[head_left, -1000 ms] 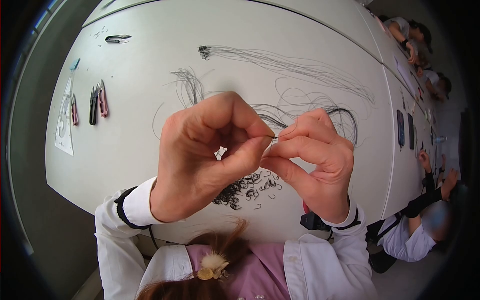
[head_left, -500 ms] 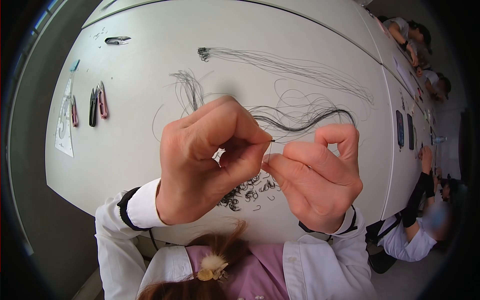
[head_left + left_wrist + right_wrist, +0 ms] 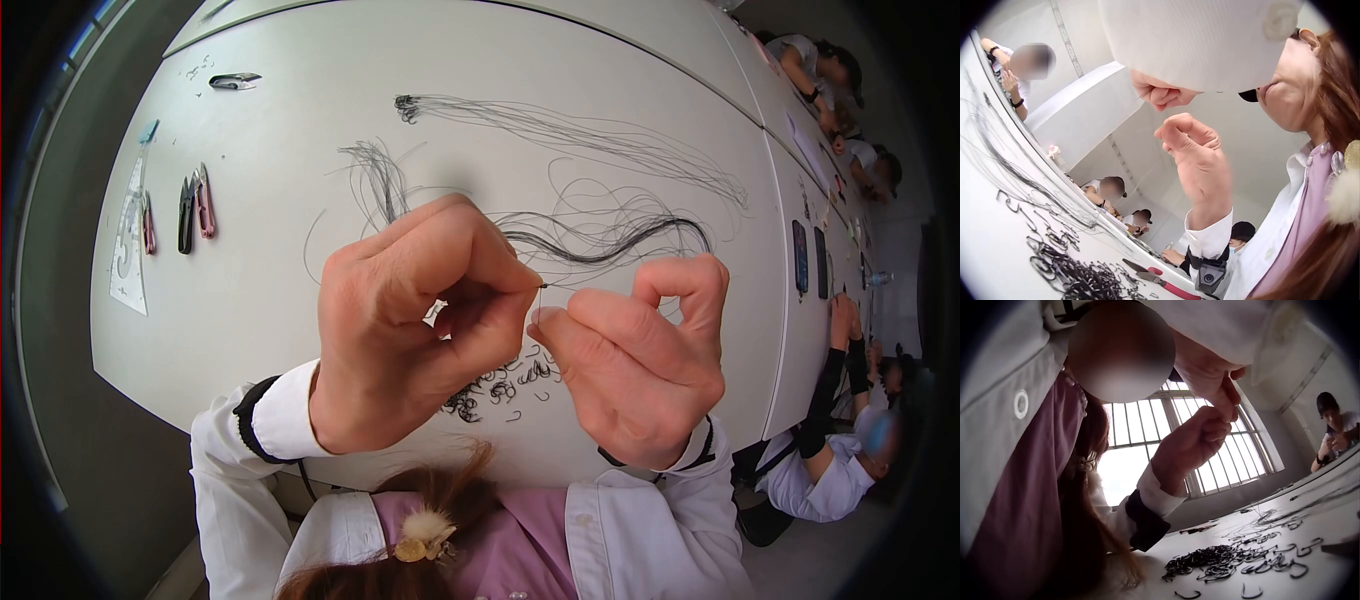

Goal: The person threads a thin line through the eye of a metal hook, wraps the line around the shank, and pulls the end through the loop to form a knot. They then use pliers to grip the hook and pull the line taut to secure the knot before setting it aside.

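In the head view the left hand [image 3: 415, 325] pinches a tiny dark hook end [image 3: 544, 286] between thumb and forefinger. Close beside it on the right, the right hand [image 3: 640, 355] pinches a thin line that runs down from that end. Beneath both hands, black hooks [image 3: 500, 390] lie in a loose pile on the white table, partly hidden by the left hand. A bundle of dark lines [image 3: 610, 245] curves across the table behind the hands. The left wrist view shows the right hand [image 3: 1200, 169] raised above the table, its thumb and forefinger together.
Farther back lies a row of lines with hooks [image 3: 407, 107] at one end. Small snips [image 3: 236, 80], black snips [image 3: 187, 215], pink snips [image 3: 205, 205] and a clear set square [image 3: 130, 250] are at the left. Red-handled pliers [image 3: 1160, 281] lie by the pile. Other people sit at the right.
The right hand has moved down and slightly right from the left hand's fingertips, its fingers regrouped on the line. The left hand has barely moved and still pinches the hook end.
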Demonstrator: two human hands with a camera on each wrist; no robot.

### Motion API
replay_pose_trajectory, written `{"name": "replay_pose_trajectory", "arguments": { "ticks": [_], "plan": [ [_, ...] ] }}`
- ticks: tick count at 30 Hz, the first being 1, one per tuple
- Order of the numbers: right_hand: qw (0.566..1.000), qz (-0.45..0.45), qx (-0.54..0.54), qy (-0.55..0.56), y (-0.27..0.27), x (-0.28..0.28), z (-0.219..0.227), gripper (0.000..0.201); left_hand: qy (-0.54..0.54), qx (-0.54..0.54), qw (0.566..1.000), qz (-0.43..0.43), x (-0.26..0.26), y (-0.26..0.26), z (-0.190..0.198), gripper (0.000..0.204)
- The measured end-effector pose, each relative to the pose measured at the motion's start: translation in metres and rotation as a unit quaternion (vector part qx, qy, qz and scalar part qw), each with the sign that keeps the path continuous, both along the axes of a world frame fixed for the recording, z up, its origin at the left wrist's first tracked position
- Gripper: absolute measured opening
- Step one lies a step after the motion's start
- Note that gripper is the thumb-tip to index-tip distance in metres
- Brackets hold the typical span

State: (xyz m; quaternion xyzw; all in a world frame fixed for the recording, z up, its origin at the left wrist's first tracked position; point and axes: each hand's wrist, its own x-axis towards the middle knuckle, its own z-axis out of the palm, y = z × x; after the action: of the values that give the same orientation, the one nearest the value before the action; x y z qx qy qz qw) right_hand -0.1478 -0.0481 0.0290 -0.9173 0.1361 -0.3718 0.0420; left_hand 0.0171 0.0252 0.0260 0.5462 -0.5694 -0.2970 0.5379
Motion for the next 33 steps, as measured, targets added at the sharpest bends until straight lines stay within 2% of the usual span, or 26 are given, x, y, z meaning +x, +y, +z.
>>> {"name": "replay_pose_trajectory", "arguments": {
  "ticks": [2, 6, 12, 14, 17, 19, 22, 26, 28, 33],
  "plan": [
    [1.000, -0.002, 0.002, 0.000, -0.001, -0.001, -0.001, 0.030, 0.079, 0.015, 0.996, -0.026, 0.001, 0.001, 0.001, 0.013],
    [1.000, 0.002, 0.011, 0.006, 0.000, -0.002, 0.000, 0.030, 0.072, 0.022, 0.996, -0.049, 0.003, 0.001, 0.001, 0.013],
    [0.998, -0.019, -0.058, 0.022, 0.006, -0.001, 0.005, 0.028, 0.050, 0.009, 0.999, -0.014, 0.000, -0.001, -0.002, 0.012],
    [0.996, -0.034, -0.066, 0.043, 0.011, -0.001, 0.007, 0.027, -0.013, -0.003, 1.000, -0.007, 0.000, -0.002, -0.002, 0.012],
    [0.995, -0.042, -0.087, 0.033, 0.012, -0.003, 0.008, 0.025, -0.041, -0.014, 0.999, -0.005, 0.000, -0.002, -0.003, 0.013],
    [0.991, -0.017, -0.124, 0.051, 0.009, -0.005, 0.012, 0.041, -0.054, -0.019, 0.998, -0.003, -0.001, -0.003, -0.003, 0.014],
    [0.984, -0.013, -0.166, 0.057, 0.002, -0.008, 0.014, 0.040, -0.076, -0.027, 0.997, -0.009, -0.003, -0.004, -0.005, 0.014],
    [0.985, -0.013, -0.164, 0.043, -0.003, -0.009, 0.016, 0.038, -0.086, -0.024, 0.995, -0.049, -0.003, -0.004, -0.008, 0.014],
    [0.991, -0.033, -0.131, 0.017, -0.003, -0.007, 0.016, 0.033, -0.086, -0.029, 0.994, -0.057, -0.002, -0.004, -0.007, 0.014],
    [0.996, -0.026, -0.084, 0.032, -0.012, -0.010, 0.021, 0.026, -0.083, -0.025, 0.994, -0.072, -0.001, -0.004, -0.005, 0.013]
  ]
}}
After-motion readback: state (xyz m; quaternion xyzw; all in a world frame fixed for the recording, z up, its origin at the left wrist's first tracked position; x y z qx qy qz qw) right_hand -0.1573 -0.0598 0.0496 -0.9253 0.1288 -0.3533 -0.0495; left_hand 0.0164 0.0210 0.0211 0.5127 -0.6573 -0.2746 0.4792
